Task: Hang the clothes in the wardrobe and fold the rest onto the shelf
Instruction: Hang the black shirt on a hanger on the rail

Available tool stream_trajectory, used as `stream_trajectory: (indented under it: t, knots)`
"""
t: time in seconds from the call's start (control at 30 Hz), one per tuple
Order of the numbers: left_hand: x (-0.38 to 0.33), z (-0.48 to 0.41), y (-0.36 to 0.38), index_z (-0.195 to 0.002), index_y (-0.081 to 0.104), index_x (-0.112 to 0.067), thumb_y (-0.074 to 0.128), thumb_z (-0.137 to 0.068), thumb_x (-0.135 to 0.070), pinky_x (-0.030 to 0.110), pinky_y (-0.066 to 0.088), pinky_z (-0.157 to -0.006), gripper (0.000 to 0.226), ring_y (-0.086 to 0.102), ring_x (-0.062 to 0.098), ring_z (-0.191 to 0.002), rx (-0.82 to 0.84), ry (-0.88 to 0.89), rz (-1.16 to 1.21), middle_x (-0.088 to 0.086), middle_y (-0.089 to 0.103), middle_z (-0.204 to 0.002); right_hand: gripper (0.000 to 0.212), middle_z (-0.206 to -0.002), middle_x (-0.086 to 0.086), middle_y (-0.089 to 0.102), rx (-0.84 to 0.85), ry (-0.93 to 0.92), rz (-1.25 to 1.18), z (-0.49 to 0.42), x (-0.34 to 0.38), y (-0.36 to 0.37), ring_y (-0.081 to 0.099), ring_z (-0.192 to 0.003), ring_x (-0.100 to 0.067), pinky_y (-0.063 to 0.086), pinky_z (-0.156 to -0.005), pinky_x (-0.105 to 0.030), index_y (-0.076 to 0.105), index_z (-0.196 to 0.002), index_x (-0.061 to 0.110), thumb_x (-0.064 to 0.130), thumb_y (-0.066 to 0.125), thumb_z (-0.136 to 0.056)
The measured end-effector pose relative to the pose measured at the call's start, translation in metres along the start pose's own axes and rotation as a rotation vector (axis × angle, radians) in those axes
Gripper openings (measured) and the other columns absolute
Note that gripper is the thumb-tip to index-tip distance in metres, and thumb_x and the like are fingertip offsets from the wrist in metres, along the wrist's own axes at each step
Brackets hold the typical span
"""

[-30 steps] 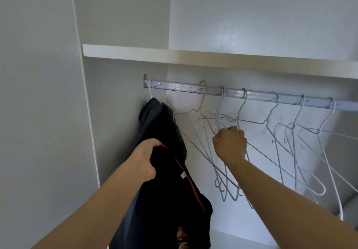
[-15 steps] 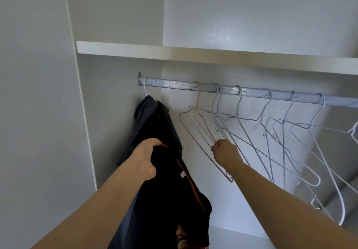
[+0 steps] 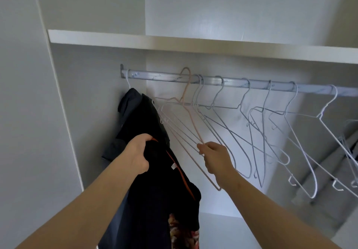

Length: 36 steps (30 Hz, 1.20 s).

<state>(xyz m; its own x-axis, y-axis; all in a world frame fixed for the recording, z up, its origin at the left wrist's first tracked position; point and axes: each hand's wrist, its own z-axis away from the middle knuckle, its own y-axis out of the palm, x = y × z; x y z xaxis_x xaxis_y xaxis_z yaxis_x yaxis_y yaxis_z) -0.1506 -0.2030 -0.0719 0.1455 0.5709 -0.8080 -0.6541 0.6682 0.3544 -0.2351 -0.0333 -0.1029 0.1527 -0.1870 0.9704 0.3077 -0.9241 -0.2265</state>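
Location: open wardrobe (image 3: 64,132), seen from below the upper shelf (image 3: 174,42), which crosses the upper part of the frame.

Rail (image 3: 234,82): it runs under the shelf from centre left to the right edge. A dark hung garment (image 3: 131,101) hangs at the rail's left end on a white hook. To its right hangs a row of bare grey and white wire hangers (image 3: 240,105), several of them crossed over one another.

Left hand (image 3: 138,152): centre left of the frame, fingers curled tight. It grips a bunched black garment with orange trim (image 3: 155,190) near its top edge. The garment falls below the hand to the bottom edge and sits in front of the hung garment. Where one ends and the other begins cannot be told.

Right hand (image 3: 215,157): at centre, thumb and forefinger pinch the wire arm of a pink hanger (image 3: 195,125), the other fingers curled beneath. The hanger's hook is at the rail, second from the left, its top just above the rail line. Whether it bears on the rail cannot be told.

Other: a strip of patterned fabric (image 3: 182,233) shows at bottom centre, under the black garment.
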Motion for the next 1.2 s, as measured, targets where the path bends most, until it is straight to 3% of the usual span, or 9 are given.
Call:
stream_trajectory:
  t: [0.27,0.33,0.47,0.67,0.8,0.9,0.97,1.07,1.2]
  knots:
    - [0.041,0.002,0.028,-0.083,0.058,0.002,0.052,-0.092,-0.009,0.042,0.047,-0.058,0.016,0.056,0.032,-0.070,0.043,-0.129,-0.160,0.019,0.058,-0.083,0.041,-0.039,0.006,0.035,0.067,-0.038,0.029,0.042,-0.037,-0.068,0.029,-0.036,-0.006,0.028,-0.042,-0.016,0.044,-0.048,0.016,0.018,0.064,-0.083]
    - [0.051,0.008,0.037,-0.086,0.059,0.001,0.054,-0.090,-0.010,0.044,0.048,-0.055,0.013,0.058,0.034,-0.073,0.088,-0.152,-0.200,0.019,0.059,-0.085,0.046,-0.040,0.006,0.035,0.108,-0.030,0.038,0.052,-0.041,-0.089,0.028,-0.038,-0.007,0.027,-0.041,-0.016,0.042,-0.042,0.021,0.016,0.065,-0.082]
    - [0.065,0.018,0.054,-0.082,0.067,-0.011,0.050,-0.091,-0.008,0.034,0.052,-0.042,0.020,0.060,0.030,-0.070,0.166,-0.059,-0.206,0.014,0.065,-0.079,0.056,-0.038,0.009,0.033,0.171,0.000,0.014,0.073,-0.051,-0.125,0.026,-0.035,-0.007,0.026,-0.039,-0.014,0.036,-0.036,0.023,0.012,0.066,-0.082]
    - [0.103,0.050,0.086,-0.080,0.066,-0.015,0.049,-0.093,-0.008,0.030,0.054,-0.047,0.023,0.063,0.028,-0.064,0.235,0.041,-0.384,0.014,0.066,-0.077,0.030,-0.041,0.003,0.043,0.144,-0.024,0.003,0.093,-0.058,-0.152,0.037,-0.036,-0.007,0.035,-0.044,-0.015,0.048,-0.057,0.012,0.007,0.066,-0.081]
    - [0.114,0.072,0.096,-0.086,0.063,-0.014,0.044,-0.094,-0.004,0.028,0.053,-0.051,0.023,0.061,0.026,-0.065,0.190,0.134,-0.455,0.014,0.064,-0.078,0.007,-0.045,0.006,0.048,0.231,-0.107,-0.240,0.106,-0.049,-0.155,0.042,-0.041,-0.006,0.035,-0.043,-0.015,0.063,-0.077,0.011,0.006,0.068,-0.077]
    - [0.117,0.083,0.095,-0.098,0.062,-0.005,0.042,-0.095,-0.001,0.032,0.053,-0.062,0.021,0.060,0.027,-0.068,0.168,0.182,-0.533,0.016,0.063,-0.082,0.021,-0.048,0.005,0.048,0.254,-0.117,-0.394,0.110,-0.038,-0.156,0.039,-0.041,-0.009,0.035,-0.042,-0.017,0.064,-0.093,0.018,0.015,0.069,-0.073]
    - [0.119,0.091,0.093,-0.104,0.062,0.000,0.044,-0.094,-0.001,0.032,0.052,-0.064,0.021,0.059,0.026,-0.068,0.148,0.206,-0.578,0.016,0.063,-0.082,0.007,-0.047,0.004,0.043,0.214,-0.135,-0.446,0.115,-0.031,-0.156,0.031,-0.038,-0.008,0.028,-0.037,-0.016,0.068,-0.087,0.022,0.017,0.067,-0.082]
    - [0.118,0.100,0.090,-0.107,0.061,0.004,0.046,-0.095,-0.004,0.028,0.051,-0.057,0.021,0.058,0.024,-0.064,0.088,0.248,-0.579,0.014,0.061,-0.077,0.025,-0.042,0.004,0.032,0.101,-0.102,-0.510,0.119,-0.029,-0.162,0.023,-0.034,-0.007,0.022,-0.034,-0.015,0.070,-0.072,0.020,0.025,0.055,-0.092]
    - [0.102,0.104,0.080,-0.110,0.057,0.001,0.044,-0.096,-0.005,0.031,0.051,-0.054,0.019,0.054,0.024,-0.065,-0.040,0.258,-0.425,0.014,0.056,-0.078,0.031,-0.038,0.007,0.026,0.087,-0.078,-0.526,0.126,-0.033,-0.178,0.022,-0.032,-0.006,0.021,-0.033,-0.016,0.067,-0.069,0.014,0.026,0.053,-0.093]
